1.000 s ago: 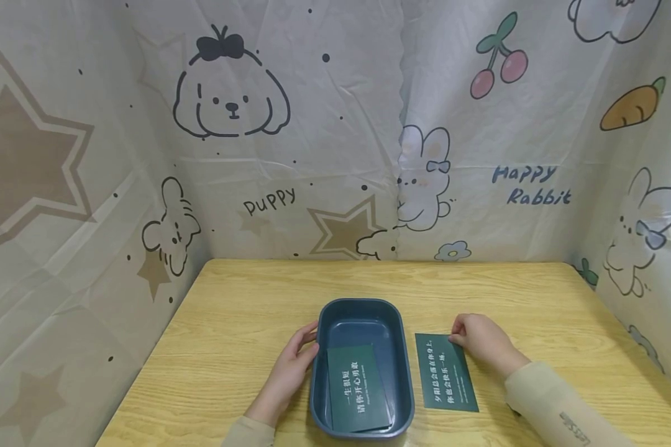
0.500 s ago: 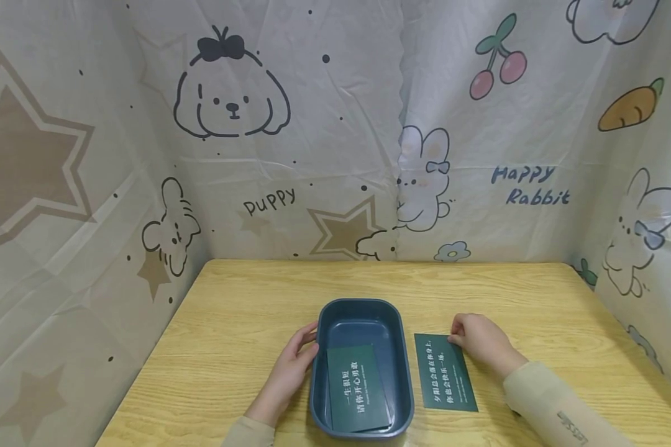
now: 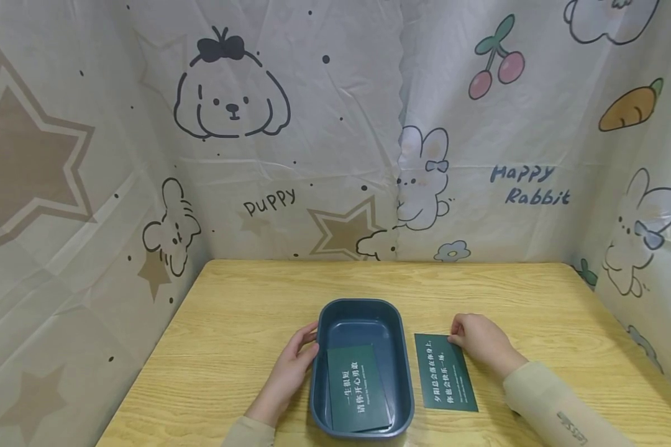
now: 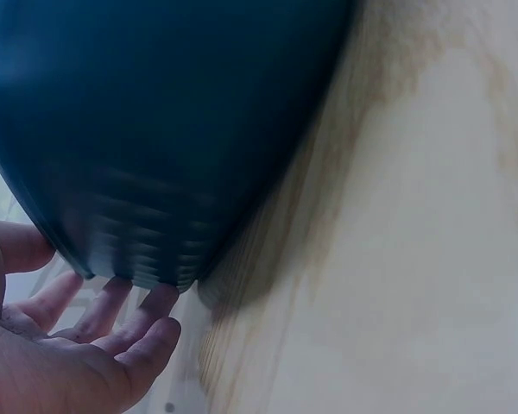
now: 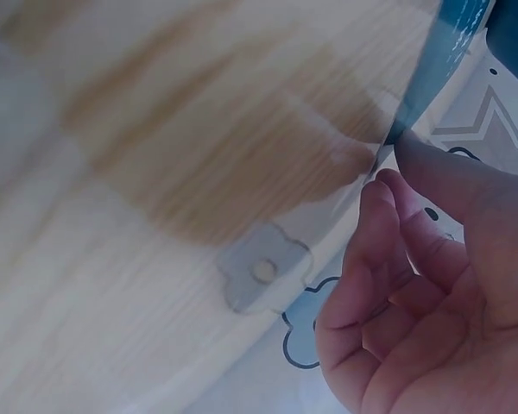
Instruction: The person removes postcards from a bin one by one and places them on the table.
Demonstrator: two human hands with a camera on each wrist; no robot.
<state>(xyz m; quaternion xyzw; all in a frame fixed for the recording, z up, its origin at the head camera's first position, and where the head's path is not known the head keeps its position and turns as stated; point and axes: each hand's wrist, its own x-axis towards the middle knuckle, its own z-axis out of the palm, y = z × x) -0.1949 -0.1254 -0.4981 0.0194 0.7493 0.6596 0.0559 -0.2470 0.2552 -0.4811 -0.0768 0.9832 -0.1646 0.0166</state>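
Note:
A dark blue oblong tray (image 3: 407, 366) sits on the table near the front, with green cards (image 3: 351, 388) printed in white stacked at its near end. My left hand (image 3: 287, 366) rests its fingers against the outside of the tray's left wall. In the left wrist view, the fingertips (image 4: 160, 297) touch that wall below the rim. Right of the tray is another green card (image 3: 444, 372) with white writing. My right hand (image 3: 483, 341) pinches its far right corner between thumb and fingertips. The right wrist view shows this card (image 5: 436, 73) nearly edge-on, raised off the tabletop at the pinched corner.
The light wooden table (image 3: 246, 298) extends behind and to both sides of the tray. Hanging cloth (image 3: 291, 167) with cartoon prints encloses its back, left and right sides.

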